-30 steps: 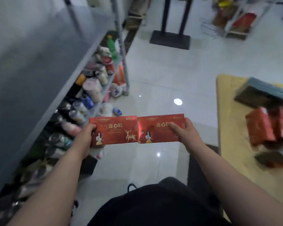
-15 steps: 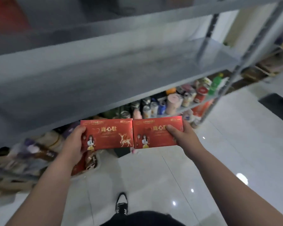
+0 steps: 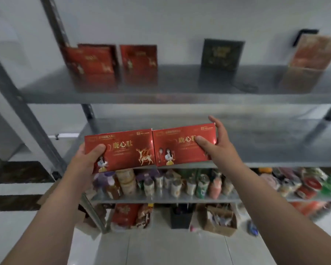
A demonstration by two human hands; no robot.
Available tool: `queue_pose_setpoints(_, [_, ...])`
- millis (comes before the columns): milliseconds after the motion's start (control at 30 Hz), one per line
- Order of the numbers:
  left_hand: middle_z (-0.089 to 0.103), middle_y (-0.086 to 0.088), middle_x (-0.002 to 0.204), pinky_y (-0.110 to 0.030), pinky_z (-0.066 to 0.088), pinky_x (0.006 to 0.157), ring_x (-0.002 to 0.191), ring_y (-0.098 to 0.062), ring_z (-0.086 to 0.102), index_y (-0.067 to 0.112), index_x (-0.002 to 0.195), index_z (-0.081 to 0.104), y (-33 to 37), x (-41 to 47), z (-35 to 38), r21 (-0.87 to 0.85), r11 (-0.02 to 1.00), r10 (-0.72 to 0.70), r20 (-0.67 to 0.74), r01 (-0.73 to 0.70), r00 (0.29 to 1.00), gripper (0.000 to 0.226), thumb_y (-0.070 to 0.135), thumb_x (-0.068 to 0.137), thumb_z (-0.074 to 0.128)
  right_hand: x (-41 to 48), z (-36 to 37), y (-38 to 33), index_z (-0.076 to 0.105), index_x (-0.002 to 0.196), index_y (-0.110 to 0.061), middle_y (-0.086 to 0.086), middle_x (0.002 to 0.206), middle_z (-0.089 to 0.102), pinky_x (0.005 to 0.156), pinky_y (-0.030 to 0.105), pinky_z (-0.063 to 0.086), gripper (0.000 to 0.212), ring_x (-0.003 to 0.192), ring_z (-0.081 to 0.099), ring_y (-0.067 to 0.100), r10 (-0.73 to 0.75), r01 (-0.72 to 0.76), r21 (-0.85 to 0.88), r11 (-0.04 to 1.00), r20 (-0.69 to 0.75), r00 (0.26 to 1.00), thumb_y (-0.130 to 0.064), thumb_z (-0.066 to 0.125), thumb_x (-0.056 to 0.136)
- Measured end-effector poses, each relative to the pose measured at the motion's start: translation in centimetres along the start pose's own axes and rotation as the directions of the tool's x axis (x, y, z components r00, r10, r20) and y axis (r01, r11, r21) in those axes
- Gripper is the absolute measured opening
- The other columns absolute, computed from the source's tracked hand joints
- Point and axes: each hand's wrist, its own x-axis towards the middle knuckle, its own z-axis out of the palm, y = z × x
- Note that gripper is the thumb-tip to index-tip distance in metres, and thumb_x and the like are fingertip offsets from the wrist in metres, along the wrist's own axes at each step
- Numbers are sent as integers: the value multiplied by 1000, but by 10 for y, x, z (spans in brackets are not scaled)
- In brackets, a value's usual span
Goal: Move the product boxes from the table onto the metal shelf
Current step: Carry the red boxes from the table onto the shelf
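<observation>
**Q:** What lies beyond the left hand (image 3: 87, 159) and the right hand (image 3: 219, 148)?

**A:** A grey metal shelving unit (image 3: 180, 96) with slotted uprights, standing against a plain white wall (image 3: 180, 18) that rises above both hands. A small black bracket (image 3: 307, 32) is fixed to the wall, high and to the right of the right hand.

**Q:** And lower down?

**A:** Below the hands, a tier crowded with coloured bottles and cups (image 3: 180, 185). Under it, on the glossy pale tiled floor (image 3: 161, 249), an open brown cardboard carton (image 3: 215, 227) sits below the right hand, beside a black square bin (image 3: 181, 218). Left of the left hand, a dark marbled band (image 3: 17, 172) runs low across the wall. Light is soft and even.
</observation>
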Motion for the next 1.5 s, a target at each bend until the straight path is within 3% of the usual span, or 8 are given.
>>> queue_pose_setpoints(167, [71, -6, 107, -28, 58, 64, 84, -17, 74, 28, 117, 57, 60, 45, -33, -10, 989, 151, 42, -151, 988, 26, 15, 95, 61, 54, 46, -54, 44, 128, -53, -3, 114, 65, 78, 41, 62, 58, 91, 72, 14, -132, 133, -33, 991, 10, 991, -38, 78, 83])
queue_pose_setpoints(300, [63, -7, 119, -36, 57, 74, 98, -25, 70, 39, 133, 51, 95, 84, -50, -15, 966, 258, 117, -258, 959, 51, 8, 94, 59, 86, 74, -84, 42, 129, -47, -5, 115, 60, 73, 39, 63, 56, 94, 70, 16, -179, 179, -68, 981, 3, 984, -34, 76, 86])
queue_pose_setpoints(467, [62, -1, 124, -49, 53, 92, 109, -26, 66, 53, 134, 41, 124, 134, -66, 80, 947, 298, 142, -311, 944, 65, 32, 81, 73, 122, 100, -102, 43, 124, -39, -6, 109, 64, 71, 35, 63, 52, 91, 70, 17, -180, 175, -83, 981, -53, 982, -31, 77, 87])
queue_pose_setpoints(633, [64, 5, 114, -45, 57, 82, 102, -24, 67, 46, 120, 50, 144, 193, -65, 103, 903, 408, 99, -417, 908, 47, 16, 90, 69, 169, 118, -116, 43, 125, -36, -8, 110, 63, 58, 21, 56, 51, 86, 69, 12, -178, 174, -72, 982, -49, 983, -33, 77, 86])
queue_pose_setpoints(867, [63, -4, 124, -49, 57, 87, 110, -27, 66, 40, 120, 50, 166, 263, -55, 96, 912, 390, 103, -400, 915, 48, 13, 87, 73, 260, 124, -128, 40, 116, -36, 2, 121, 59, 75, 41, 62, 50, 99, 68, 24, -231, 233, -51, 971, 43, 972, -25, 78, 86])
queue_pose_setpoints(1067, [61, -2, 115, -39, 60, 78, 103, -21, 64, 24, 126, 48, 178, 303, -48, 182, 907, 376, 50, -379, 925, 52, -4, 87, 67, 334, 136, -133, 42, 112, -30, 5, 103, 68, 71, 43, 63, 50, 79, 72, 19, -247, 258, -104, 960, 111, 963, -18, 81, 83])
queue_pose_setpoints(1167, [58, 2, 115, -41, 58, 81, 108, -24, 60, 30, 118, 52, 173, 316, -54, 255, 882, 406, 13, -396, 914, 48, -4, 87, 66, 359, 141, -126, 45, 103, -40, 5, 102, 69, 76, 49, 62, 48, 88, 73, 27, -253, 265, -123, 956, 107, 962, -20, 83, 81])
queue_pose_setpoints(1500, [45, 2, 127, -38, 45, 101, 115, -20, 51, 50, 115, 52, 158, 335, -67, 640, 604, 613, 8, -475, 790, 54, 9, 87, 71, 383, 141, -99, 54, 116, -27, -8, 98, 62, 51, 5, 45, 37, 80, 62, 3, -278, 277, -224, 934, 31, 960, -12, 74, 89])
